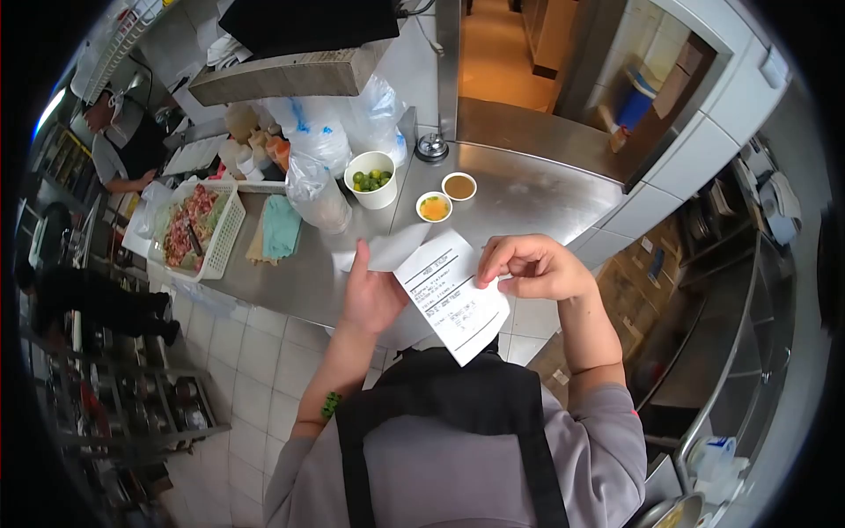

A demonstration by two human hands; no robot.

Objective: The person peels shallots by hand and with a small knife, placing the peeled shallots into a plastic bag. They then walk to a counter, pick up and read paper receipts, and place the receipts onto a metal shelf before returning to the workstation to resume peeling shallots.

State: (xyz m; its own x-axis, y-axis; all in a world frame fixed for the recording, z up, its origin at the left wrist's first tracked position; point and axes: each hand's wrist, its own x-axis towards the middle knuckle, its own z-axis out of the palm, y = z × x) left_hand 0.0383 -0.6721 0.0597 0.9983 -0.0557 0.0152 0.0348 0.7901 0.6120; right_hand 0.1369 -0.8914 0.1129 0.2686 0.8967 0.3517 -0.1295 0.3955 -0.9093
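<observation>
A printed white receipt [453, 299] is held up in front of my body, tilted, its text facing me. My right hand [537, 267] pinches its right edge between thumb and fingertips. At its left edge is my left hand [374, 299], thumb stretched upward and fingers partly hidden behind the paper. Another white paper strip [396, 249] extends behind the receipt, beside my left thumb. Beyond the papers, on the steel counter [528, 198], stand a small cup of orange sauce [434, 208], a cup of brown sauce [459, 187] and a white tub of green citrus fruits [371, 180].
A call bell [431, 148] stands near the pass-through opening. Filled plastic bags [317, 189], a folded teal cloth [281, 224] and a white basket of chopped food [201, 229] line the counter's left. A co-worker [128, 141] stands at far left. Flattened cardboard [638, 308] lies right.
</observation>
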